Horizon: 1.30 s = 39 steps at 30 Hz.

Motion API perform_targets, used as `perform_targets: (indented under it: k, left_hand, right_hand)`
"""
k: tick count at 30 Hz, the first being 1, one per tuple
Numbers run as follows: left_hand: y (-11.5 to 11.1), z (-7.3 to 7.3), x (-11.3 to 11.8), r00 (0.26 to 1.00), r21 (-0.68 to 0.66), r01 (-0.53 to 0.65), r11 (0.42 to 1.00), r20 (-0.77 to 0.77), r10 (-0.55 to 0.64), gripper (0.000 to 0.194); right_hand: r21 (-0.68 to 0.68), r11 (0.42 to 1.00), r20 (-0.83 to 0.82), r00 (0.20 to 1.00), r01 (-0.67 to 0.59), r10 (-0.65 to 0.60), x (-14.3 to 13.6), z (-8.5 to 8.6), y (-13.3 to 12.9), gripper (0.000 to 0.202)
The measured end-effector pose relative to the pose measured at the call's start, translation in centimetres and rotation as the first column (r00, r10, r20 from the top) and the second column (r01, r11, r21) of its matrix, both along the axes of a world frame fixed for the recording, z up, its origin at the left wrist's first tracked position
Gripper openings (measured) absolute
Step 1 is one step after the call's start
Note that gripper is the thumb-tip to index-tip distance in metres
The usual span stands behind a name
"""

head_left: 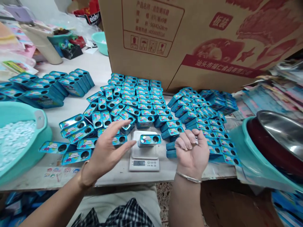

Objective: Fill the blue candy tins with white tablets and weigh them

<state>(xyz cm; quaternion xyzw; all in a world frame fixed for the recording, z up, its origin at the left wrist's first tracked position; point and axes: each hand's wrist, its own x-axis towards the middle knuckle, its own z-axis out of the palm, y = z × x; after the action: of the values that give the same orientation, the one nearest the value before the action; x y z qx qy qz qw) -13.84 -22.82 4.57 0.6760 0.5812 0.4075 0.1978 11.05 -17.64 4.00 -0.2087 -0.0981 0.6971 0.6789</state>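
Note:
A small blue tin [149, 139] with a round dark hole in its top stands on a white digital scale [144, 162], whose display is lit. My left hand [107, 149] is open just left of the scale, thumb and fingers apart, with nothing in it. To the right of the scale, my right hand [191, 148] is closed, palm side up. A whitish spot shows by its thumb, but what the fingers hold is hidden. Many similar blue tins [146, 107] stand in rows behind the scale, with looser ones at left and more rows [196, 113] at right.
A turquoise basin [42, 126] of small white pieces [16, 142] sits at left. A large cardboard box [151, 63] closes off the back. On the right, a steel bowl [281, 132] rests in nested basins. More tins [47, 85] stand back left.

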Motion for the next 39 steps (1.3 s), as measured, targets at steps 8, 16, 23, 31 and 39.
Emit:
perform_targets:
  k: [8, 16, 23, 31, 39]
  left_hand:
    - [-3.7, -2.2, -2.9, 0.994, -0.078, -0.108, 0.991, -0.032, 0.106, 0.042]
    - [-2.2, -2.9, -1.2, 0.988, -0.014, 0.041, 0.999, -0.150, -0.043, 0.036]
    - [0.9, -2.4, 1.7, 0.953, 0.070, 0.122, 0.990, -0.287, -0.097, 0.029]
    - [2.9, -2.1, 3.4, 0.891, -0.083, 0.186, 0.979, -0.406, -0.203, 0.021]
    - [3.0, -1.2, 4.1, 0.702, -0.117, 0.246, 0.962, -0.664, -0.260, 0.025]
  right_hand:
    - [-0.057, 0.998, -0.042, 0.999, 0.024, -0.027, 1.4, -1.2, -1.5, 0.018]
    - [-0.071, 0.997, -0.047, 0.999, -0.003, 0.000, 0.6, -1.8, -1.3, 0.014]
    - [-0.125, 0.992, -0.041, 0.999, -0.009, 0.003, -1.3, -1.6, -0.5, 0.017]
    - [-0.040, 0.993, 0.184, 0.977, 0.115, -0.106, -5.2, -0.6, 0.8, 0.025]
    - [-0.031, 0.993, 0.192, 0.976, 0.114, -0.106, -5.4, -0.6, 1.1, 0.026]
